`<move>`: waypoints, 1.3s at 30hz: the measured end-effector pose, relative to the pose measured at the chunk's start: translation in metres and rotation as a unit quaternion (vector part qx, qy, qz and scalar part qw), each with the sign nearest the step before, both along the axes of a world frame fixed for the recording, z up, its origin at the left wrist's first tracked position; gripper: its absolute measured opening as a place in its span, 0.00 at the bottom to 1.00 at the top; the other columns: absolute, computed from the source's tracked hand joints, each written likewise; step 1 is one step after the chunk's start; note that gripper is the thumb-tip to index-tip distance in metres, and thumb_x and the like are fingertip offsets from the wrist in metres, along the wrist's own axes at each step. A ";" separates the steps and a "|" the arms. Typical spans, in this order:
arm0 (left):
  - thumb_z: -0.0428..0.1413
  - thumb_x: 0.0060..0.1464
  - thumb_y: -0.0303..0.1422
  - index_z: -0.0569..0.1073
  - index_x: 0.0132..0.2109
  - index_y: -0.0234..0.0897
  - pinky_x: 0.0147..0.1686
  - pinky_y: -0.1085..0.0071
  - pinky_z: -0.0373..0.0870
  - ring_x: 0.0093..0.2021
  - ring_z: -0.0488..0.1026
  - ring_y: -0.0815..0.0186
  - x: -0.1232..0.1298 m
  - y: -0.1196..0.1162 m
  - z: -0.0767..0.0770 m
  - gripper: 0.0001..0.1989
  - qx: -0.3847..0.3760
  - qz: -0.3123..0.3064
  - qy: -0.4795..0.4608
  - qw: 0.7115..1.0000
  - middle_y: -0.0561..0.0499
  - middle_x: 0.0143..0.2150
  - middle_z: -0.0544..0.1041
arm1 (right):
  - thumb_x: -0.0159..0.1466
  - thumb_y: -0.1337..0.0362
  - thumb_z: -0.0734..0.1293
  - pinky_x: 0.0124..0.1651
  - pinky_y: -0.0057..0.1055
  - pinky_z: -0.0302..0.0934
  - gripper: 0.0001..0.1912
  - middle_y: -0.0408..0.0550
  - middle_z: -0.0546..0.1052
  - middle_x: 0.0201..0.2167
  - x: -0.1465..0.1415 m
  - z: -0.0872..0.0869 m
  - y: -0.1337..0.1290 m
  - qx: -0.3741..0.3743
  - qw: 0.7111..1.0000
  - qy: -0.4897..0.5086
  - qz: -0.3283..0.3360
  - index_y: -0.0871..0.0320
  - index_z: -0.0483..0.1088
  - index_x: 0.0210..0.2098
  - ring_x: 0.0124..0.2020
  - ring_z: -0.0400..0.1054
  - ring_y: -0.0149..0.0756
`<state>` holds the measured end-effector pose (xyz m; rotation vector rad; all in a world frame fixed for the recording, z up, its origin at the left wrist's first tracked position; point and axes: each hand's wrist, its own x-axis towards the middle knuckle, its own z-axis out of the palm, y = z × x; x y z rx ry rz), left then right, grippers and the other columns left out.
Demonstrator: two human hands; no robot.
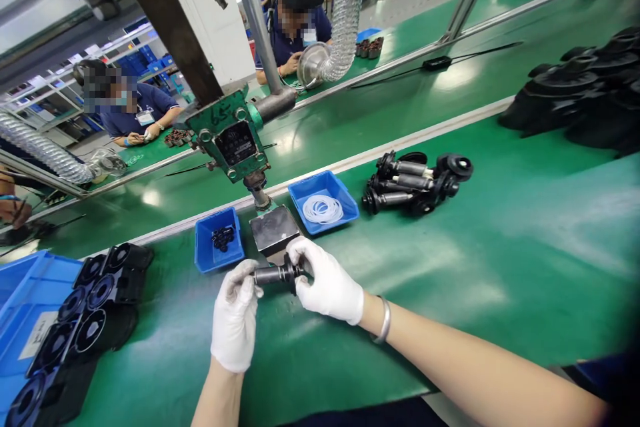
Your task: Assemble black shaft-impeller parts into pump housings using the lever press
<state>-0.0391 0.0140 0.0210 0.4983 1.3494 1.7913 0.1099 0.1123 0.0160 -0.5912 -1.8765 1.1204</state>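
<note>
A dark cylindrical part (271,274) with a black flanged end lies roughly level between my two white-gloved hands, just in front of the press's metal block (274,229). My left hand (237,310) pinches its thin left end. Fingers and thumb of my right hand (327,283) close around the black flange at the right end. Behind my left hand is a blue bin (201,240) with small black pieces (223,237). To the right of the block, another blue bin (310,188) holds white rings (323,209).
Above the block stands a green press (233,140). Similar dark parts (413,180) are piled to the right. Black housings (100,290) and a large blue crate (20,300) occupy the left. Black parts (560,90) sit far right. Two people work across the bench.
</note>
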 end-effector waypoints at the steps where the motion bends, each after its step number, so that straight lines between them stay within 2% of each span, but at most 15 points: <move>1: 0.67 0.48 0.38 0.76 0.46 0.40 0.31 0.77 0.70 0.31 0.70 0.74 0.002 -0.001 0.001 0.18 0.003 -0.010 -0.005 1.000 0.48 0.46 0.76 | 0.45 0.75 0.59 0.35 0.31 0.59 0.18 0.42 0.64 0.31 -0.001 -0.002 0.000 -0.015 1.000 -0.005 0.006 0.54 0.56 0.35 0.31 0.60 0.35; 4: 0.64 0.52 0.36 0.70 0.56 0.43 0.29 0.75 0.70 0.28 0.71 0.73 0.007 -0.004 0.005 0.24 0.012 -0.027 -0.021 0.999 0.47 0.45 0.77 | 0.46 0.74 0.59 0.36 0.31 0.59 0.17 0.42 0.64 0.31 -0.001 -0.007 0.000 -0.039 0.999 -0.003 0.024 0.54 0.56 0.35 0.31 0.59 0.35; 8: 0.66 0.47 0.31 0.66 0.60 0.41 0.36 0.72 0.72 0.32 0.74 0.69 0.008 -0.007 0.009 0.32 0.052 -0.069 -0.034 0.996 0.46 0.46 0.76 | 0.46 0.74 0.58 0.40 0.32 0.60 0.17 0.43 0.63 0.33 -0.001 -0.010 0.002 -0.068 0.997 0.029 0.035 0.54 0.57 0.35 0.33 0.60 0.35; 12: 0.63 0.52 0.32 0.66 0.59 0.39 0.36 0.71 0.72 0.33 0.75 0.68 0.006 -0.008 0.006 0.28 0.058 -0.073 -0.035 0.995 0.45 0.46 0.76 | 0.50 0.74 0.60 0.40 0.33 0.60 0.14 0.44 0.63 0.33 -0.002 -0.009 0.003 -0.062 0.996 0.046 0.048 0.54 0.57 0.35 0.34 0.60 0.36; 17: 0.66 0.50 0.33 0.67 0.59 0.38 0.38 0.69 0.73 0.34 0.77 0.66 0.005 -0.007 0.004 0.30 0.078 -0.089 -0.018 0.993 0.44 0.47 0.77 | 0.54 0.73 0.62 0.39 0.31 0.61 0.11 0.43 0.63 0.33 -0.003 -0.006 0.003 -0.050 0.995 0.068 0.052 0.54 0.56 0.34 0.34 0.60 0.36; 23: 0.63 0.53 0.41 0.67 0.56 0.35 0.35 0.69 0.74 0.30 0.76 0.68 0.011 -0.003 -0.004 0.27 0.031 -0.055 -0.002 0.998 0.46 0.41 0.78 | 0.57 0.72 0.64 0.41 0.31 0.60 0.12 0.43 0.63 0.34 -0.001 -0.008 0.002 -0.057 0.993 0.071 0.073 0.53 0.56 0.35 0.35 0.60 0.35; 26: 0.62 0.54 0.42 0.67 0.57 0.34 0.37 0.67 0.75 0.31 0.77 0.65 0.002 -0.004 -0.015 0.27 0.011 -0.059 0.049 0.997 0.46 0.39 0.79 | 0.60 0.69 0.65 0.39 0.29 0.60 0.11 0.42 0.63 0.33 0.001 -0.008 0.003 -0.092 0.985 0.105 0.099 0.53 0.56 0.35 0.34 0.60 0.34; 28: 0.56 0.59 0.41 0.66 0.57 0.35 0.39 0.65 0.76 0.35 0.78 0.63 -0.015 -0.006 -0.016 0.23 -0.015 -0.029 0.165 0.986 0.45 0.41 0.79 | 0.61 0.66 0.65 0.40 0.29 0.60 0.10 0.43 0.63 0.34 0.002 -0.007 0.005 -0.114 0.980 0.125 0.109 0.53 0.57 0.36 0.35 0.61 0.35; 29: 0.51 0.63 0.39 0.66 0.58 0.34 0.42 0.65 0.75 0.38 0.78 0.63 -0.027 -0.006 -0.013 0.19 -0.043 -0.011 0.272 0.961 0.43 0.44 0.78 | 0.61 0.66 0.65 0.41 0.30 0.60 0.09 0.43 0.64 0.35 0.003 -0.007 0.006 -0.123 0.978 0.129 0.107 0.53 0.57 0.37 0.37 0.61 0.35; 30: 0.46 0.65 0.35 0.66 0.59 0.35 0.46 0.63 0.74 0.43 0.78 0.62 -0.041 -0.004 -0.008 0.18 -0.078 0.002 0.396 0.915 0.41 0.48 0.77 | 0.61 0.65 0.65 0.41 0.30 0.60 0.10 0.44 0.64 0.36 0.003 -0.007 0.008 -0.132 0.977 0.130 0.103 0.53 0.58 0.37 0.37 0.61 0.36; 31: 0.41 0.66 0.31 0.66 0.59 0.34 0.50 0.62 0.72 0.47 0.76 0.61 -0.056 -0.001 -0.002 0.19 -0.117 0.010 0.520 0.846 0.40 0.52 0.76 | 0.61 0.65 0.66 0.42 0.30 0.60 0.10 0.44 0.64 0.36 0.003 -0.007 0.009 -0.140 0.977 0.129 0.098 0.53 0.58 0.38 0.37 0.62 0.36; 32: 0.38 0.65 0.26 0.66 0.59 0.35 0.54 0.60 0.69 0.52 0.74 0.60 -0.070 0.003 0.005 0.21 -0.172 -0.010 0.641 0.748 0.40 0.55 0.74 | 0.60 0.65 0.66 0.42 0.30 0.60 0.10 0.44 0.64 0.36 0.002 -0.008 0.009 -0.147 0.976 0.128 0.095 0.53 0.58 0.38 0.37 0.62 0.36; 33: 0.40 0.62 0.23 0.68 0.58 0.36 0.57 0.56 0.65 0.55 0.71 0.58 -0.084 0.010 0.012 0.22 -0.197 -0.030 0.690 0.695 0.40 0.57 0.73 | 0.60 0.65 0.66 0.41 0.30 0.60 0.10 0.44 0.64 0.36 0.002 -0.009 0.010 -0.154 0.976 0.125 0.091 0.53 0.59 0.37 0.37 0.62 0.36; 35: 0.44 0.58 0.20 0.73 0.54 0.39 0.58 0.52 0.62 0.54 0.72 0.54 -0.105 0.026 0.022 0.22 -0.231 -0.083 0.740 0.627 0.41 0.55 0.75 | 0.59 0.65 0.66 0.40 0.30 0.60 0.10 0.44 0.64 0.34 0.000 -0.011 0.011 -0.159 0.976 0.120 0.086 0.54 0.59 0.36 0.35 0.61 0.35; 39: 0.51 0.53 0.20 0.78 0.47 0.38 0.51 0.56 0.66 0.43 0.76 0.55 -0.120 0.058 0.024 0.18 -0.269 -0.184 0.772 0.545 0.40 0.42 0.80 | 0.56 0.66 0.67 0.39 0.31 0.61 0.11 0.44 0.64 0.32 -0.001 -0.012 0.013 -0.162 0.979 0.098 0.070 0.54 0.59 0.34 0.34 0.61 0.36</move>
